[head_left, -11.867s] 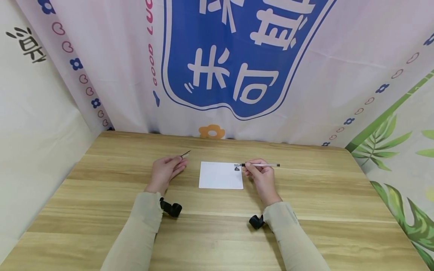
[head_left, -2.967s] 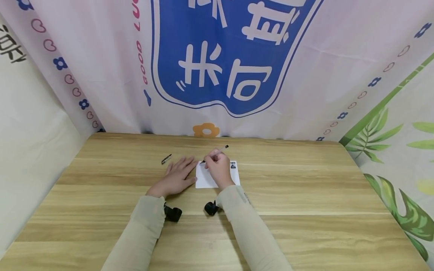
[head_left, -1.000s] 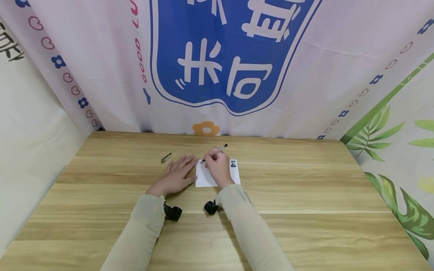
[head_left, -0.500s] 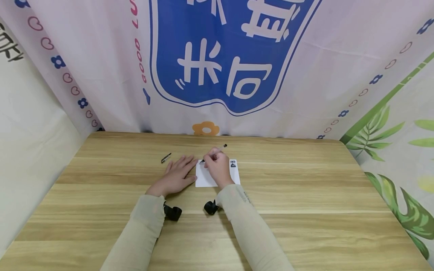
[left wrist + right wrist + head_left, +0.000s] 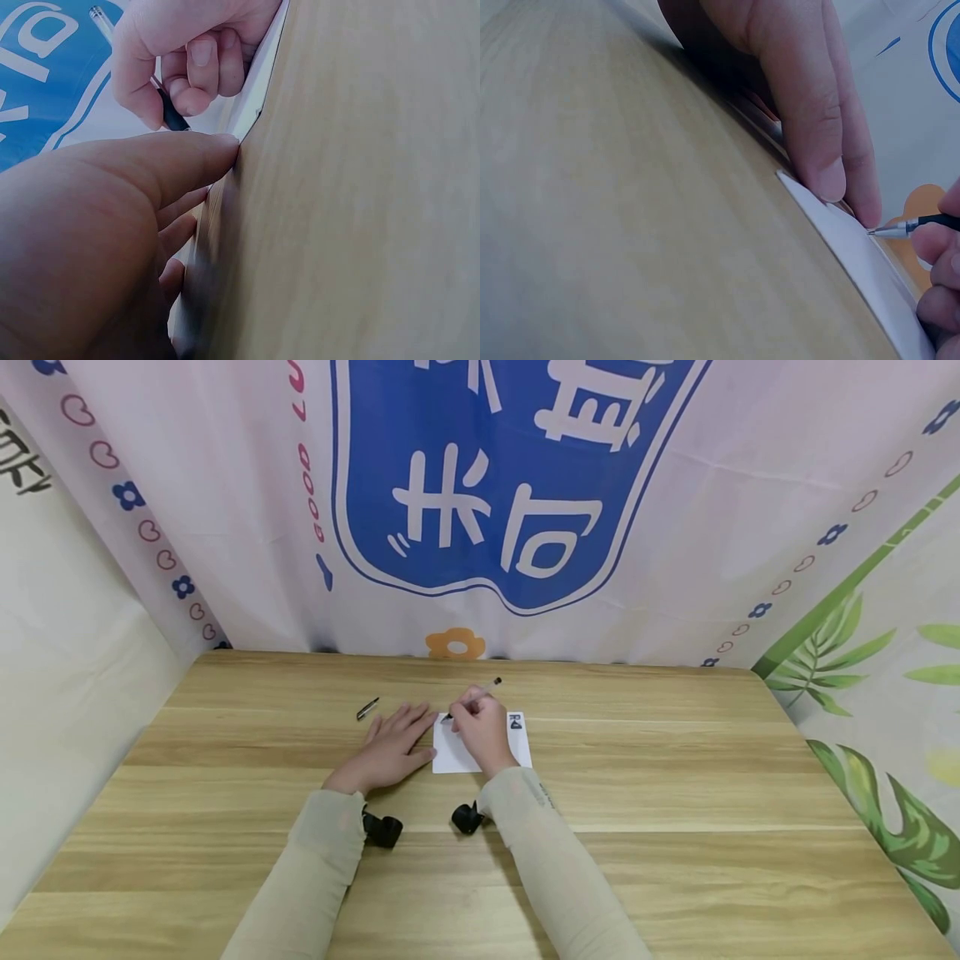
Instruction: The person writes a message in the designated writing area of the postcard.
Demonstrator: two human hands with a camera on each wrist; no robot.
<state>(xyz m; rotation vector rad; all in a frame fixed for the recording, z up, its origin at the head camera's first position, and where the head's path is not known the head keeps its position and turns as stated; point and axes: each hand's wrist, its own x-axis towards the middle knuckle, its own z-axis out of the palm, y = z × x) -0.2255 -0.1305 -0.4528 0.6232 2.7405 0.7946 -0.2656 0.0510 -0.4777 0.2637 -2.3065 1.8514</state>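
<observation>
Two hands touch one pen, one card.

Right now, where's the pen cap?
In the head view, the pen cap lies left of centre on the wood-grain table, just beyond the left hand, not touching it.

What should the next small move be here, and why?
Probably a short stroke with the pen near the far left corner of the white card. The right hand pinches the pen with its tip pointed there, and the left hand has its thumb at the card's left edge, likely steadying it. Whether the tip touches the card is hard to tell.
</observation>
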